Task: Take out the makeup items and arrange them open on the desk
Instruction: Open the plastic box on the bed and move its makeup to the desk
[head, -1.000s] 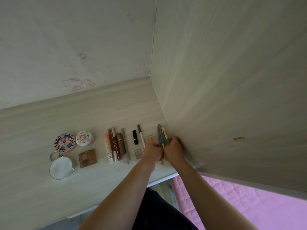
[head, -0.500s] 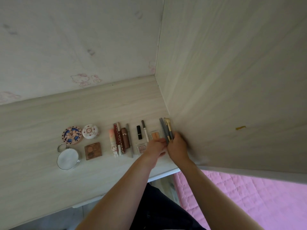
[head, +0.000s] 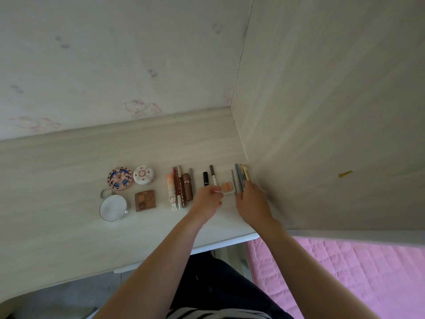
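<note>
Makeup items lie in a row on the pale wooden desk (head: 69,171). From the left these are a patterned round compact (head: 120,178), a white round compact (head: 143,175), a round mirror (head: 113,207), a brown eyeshadow palette (head: 145,200), a peach tube (head: 170,187), brown lip products (head: 182,186), a black lipstick (head: 205,178), a brow pencil (head: 213,174), a small orange pan (head: 227,187) and grey and gold brushes (head: 240,177). My left hand (head: 208,200) rests beside the orange pan, fingertips at its left edge. My right hand (head: 251,201) pinches the brushes' near ends.
A wooden side panel (head: 322,111) rises right beside the brushes, and a back panel (head: 115,65) with faint pink drawings stands behind the desk. The desk's front edge (head: 225,244) runs under my forearms. A pink quilted bed cover (head: 356,272) lies at the lower right.
My left hand let go of the brushes and moved left to the orange pan. The brushes now lie flatter by the side panel, one thin brush apart. The camera view shifted slightly.
</note>
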The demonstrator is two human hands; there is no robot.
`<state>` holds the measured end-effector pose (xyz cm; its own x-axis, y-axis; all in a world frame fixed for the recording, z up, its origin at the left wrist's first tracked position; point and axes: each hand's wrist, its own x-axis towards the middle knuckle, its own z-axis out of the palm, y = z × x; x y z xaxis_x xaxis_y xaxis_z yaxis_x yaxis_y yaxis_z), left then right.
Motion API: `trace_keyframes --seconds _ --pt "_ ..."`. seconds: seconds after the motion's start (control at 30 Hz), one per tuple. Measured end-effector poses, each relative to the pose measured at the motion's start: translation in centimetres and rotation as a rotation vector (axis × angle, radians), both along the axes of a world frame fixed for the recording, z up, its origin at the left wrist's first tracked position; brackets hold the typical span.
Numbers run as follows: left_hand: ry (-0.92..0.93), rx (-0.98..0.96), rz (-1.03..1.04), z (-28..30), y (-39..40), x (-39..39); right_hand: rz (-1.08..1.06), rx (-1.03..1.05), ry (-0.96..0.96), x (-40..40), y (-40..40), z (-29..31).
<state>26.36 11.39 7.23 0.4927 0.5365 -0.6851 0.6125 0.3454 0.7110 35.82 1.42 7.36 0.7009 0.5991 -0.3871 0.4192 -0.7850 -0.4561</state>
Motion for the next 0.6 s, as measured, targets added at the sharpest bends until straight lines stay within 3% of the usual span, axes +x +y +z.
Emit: trace_keyframes --seconds 0.4,0.6 --pt "0.229 0.884 -0.396 1.8 4.7 -8.0 0.394 -0.031 -0.235 -3.7 5.3 1.1" --pt "0.256 0.986 -0.400 1.1 7.5 -12.6 0.483 -0.053 -0.258 -8.1 9.2 1.4"
